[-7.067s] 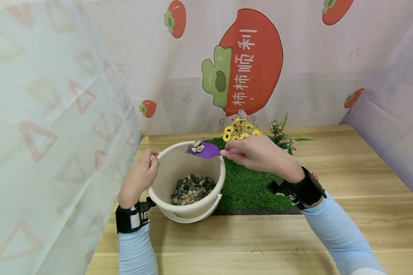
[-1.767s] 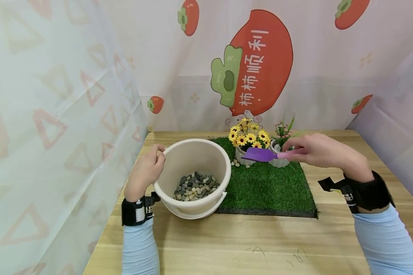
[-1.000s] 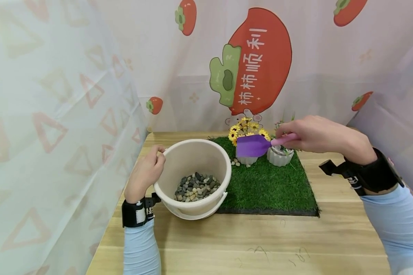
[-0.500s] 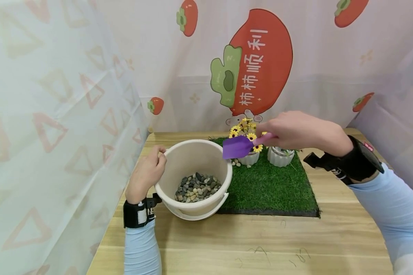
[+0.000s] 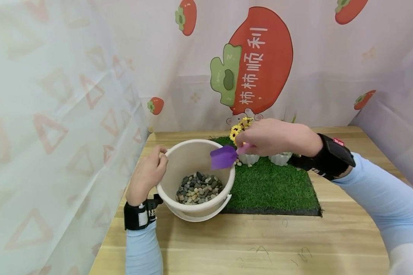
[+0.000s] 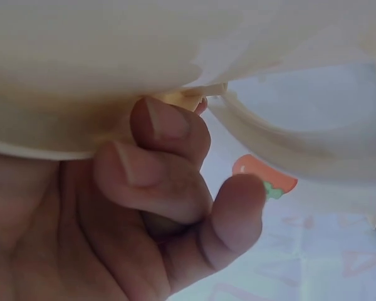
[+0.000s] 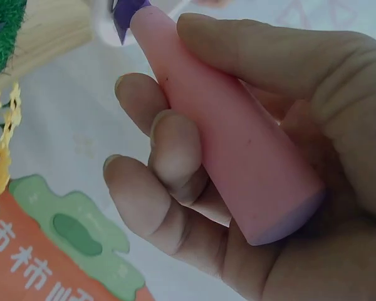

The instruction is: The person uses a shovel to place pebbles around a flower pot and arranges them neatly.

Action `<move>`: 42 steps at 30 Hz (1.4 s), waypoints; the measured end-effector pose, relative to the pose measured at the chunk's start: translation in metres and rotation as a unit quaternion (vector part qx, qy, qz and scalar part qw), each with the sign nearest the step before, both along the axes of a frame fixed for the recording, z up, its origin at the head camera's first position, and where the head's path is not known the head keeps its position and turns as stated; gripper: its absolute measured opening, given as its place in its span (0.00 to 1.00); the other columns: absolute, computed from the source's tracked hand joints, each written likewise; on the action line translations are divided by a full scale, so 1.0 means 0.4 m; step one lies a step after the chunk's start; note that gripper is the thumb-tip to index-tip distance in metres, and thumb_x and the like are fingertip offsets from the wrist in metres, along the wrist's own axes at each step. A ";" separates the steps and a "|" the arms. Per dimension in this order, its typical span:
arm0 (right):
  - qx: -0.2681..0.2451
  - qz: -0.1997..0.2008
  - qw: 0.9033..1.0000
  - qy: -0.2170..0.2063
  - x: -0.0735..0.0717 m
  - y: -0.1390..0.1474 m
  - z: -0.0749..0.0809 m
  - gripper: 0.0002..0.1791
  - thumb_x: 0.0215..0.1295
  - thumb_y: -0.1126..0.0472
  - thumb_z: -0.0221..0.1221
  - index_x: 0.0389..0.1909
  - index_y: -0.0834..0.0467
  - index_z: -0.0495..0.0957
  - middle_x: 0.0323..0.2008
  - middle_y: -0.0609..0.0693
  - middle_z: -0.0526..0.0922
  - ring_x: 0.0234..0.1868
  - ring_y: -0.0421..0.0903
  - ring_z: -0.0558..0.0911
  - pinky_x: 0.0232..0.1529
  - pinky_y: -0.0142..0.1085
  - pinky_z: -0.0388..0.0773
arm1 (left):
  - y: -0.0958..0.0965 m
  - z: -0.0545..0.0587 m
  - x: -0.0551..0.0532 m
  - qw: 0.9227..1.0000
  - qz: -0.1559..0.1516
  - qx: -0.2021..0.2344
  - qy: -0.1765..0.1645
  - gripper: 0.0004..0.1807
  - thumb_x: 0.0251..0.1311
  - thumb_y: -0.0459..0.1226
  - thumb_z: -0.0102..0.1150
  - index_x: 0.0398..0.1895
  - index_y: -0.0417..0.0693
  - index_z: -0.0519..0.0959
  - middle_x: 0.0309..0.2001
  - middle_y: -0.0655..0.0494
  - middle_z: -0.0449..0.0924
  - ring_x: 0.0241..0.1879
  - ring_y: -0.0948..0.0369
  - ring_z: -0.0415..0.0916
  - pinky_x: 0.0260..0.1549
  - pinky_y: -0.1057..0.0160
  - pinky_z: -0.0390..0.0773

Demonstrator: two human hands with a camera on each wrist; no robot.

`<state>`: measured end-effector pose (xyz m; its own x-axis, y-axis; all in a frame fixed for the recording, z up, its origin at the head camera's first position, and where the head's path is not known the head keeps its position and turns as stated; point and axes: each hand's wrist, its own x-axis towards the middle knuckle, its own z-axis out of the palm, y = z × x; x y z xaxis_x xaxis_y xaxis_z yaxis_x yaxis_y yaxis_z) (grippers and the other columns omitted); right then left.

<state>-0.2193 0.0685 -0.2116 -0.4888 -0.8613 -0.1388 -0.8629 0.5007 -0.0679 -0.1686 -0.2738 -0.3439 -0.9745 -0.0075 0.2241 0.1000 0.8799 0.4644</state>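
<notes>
My right hand [image 5: 270, 136] grips the pink handle of a purple hand trowel [image 5: 224, 157]. The trowel's blade hangs over the right rim of a cream bucket [image 5: 173, 168], bare of stones. In the right wrist view the thumb and curled fingers wrap the pink handle [image 7: 222, 125]. With my left hand [image 5: 147, 173] I hold the bucket's left rim. From the left wrist, curled fingers [image 6: 169, 157] show under the rim's outer side, close to the bucket handle's end. Mixed grey and tan pebbles [image 5: 199, 188] lie in the bottom of the bucket.
Right of the bucket lies a green turf mat [image 5: 272, 191] on the wooden table [image 5: 261, 244]. Yellow flowers [image 5: 235, 131] in a white pot [image 5: 249, 159] stand at its back, partly behind my right hand, beside another white pot [image 5: 280, 159]. A few pebbles lie by the pots.
Seven seconds ago the trowel carried pebbles over the bucket; later it was bare near the pots. Since then my right hand has brought it left, back over the bucket. The left hand keeps its hold.
</notes>
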 end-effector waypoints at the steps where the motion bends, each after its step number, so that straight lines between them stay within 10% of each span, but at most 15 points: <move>1: 0.004 0.003 1.000 -0.003 0.001 -0.010 -0.002 0.09 0.69 0.54 0.59 0.28 0.50 0.74 0.19 0.41 0.65 0.21 0.39 0.65 0.25 0.32 0.58 | 0.000 0.000 0.003 1.000 0.000 0.002 0.001 0.17 0.75 0.43 0.33 0.55 0.48 0.71 0.19 0.53 0.71 0.13 0.59 0.65 0.16 0.61 0.67; 31: 0.112 0.033 0.993 -0.007 0.031 -0.218 -0.121 0.05 0.68 0.56 0.60 0.31 0.49 0.77 0.26 0.44 0.71 0.29 0.42 0.66 0.32 0.36 0.60 | 0.005 0.002 0.008 1.000 0.000 0.002 0.023 0.17 0.74 0.41 0.35 0.54 0.46 0.73 0.19 0.52 0.72 0.12 0.59 0.65 0.16 0.61 0.68; 42: 0.127 0.065 0.989 0.048 0.017 -0.259 -0.238 0.09 0.71 0.58 0.55 0.29 0.50 0.72 0.25 0.46 0.71 0.24 0.42 0.66 0.29 0.35 0.59 | 0.005 0.003 0.007 1.000 0.003 -0.007 0.019 0.16 0.74 0.41 0.35 0.53 0.47 0.73 0.19 0.52 0.72 0.13 0.59 0.67 0.18 0.62 0.69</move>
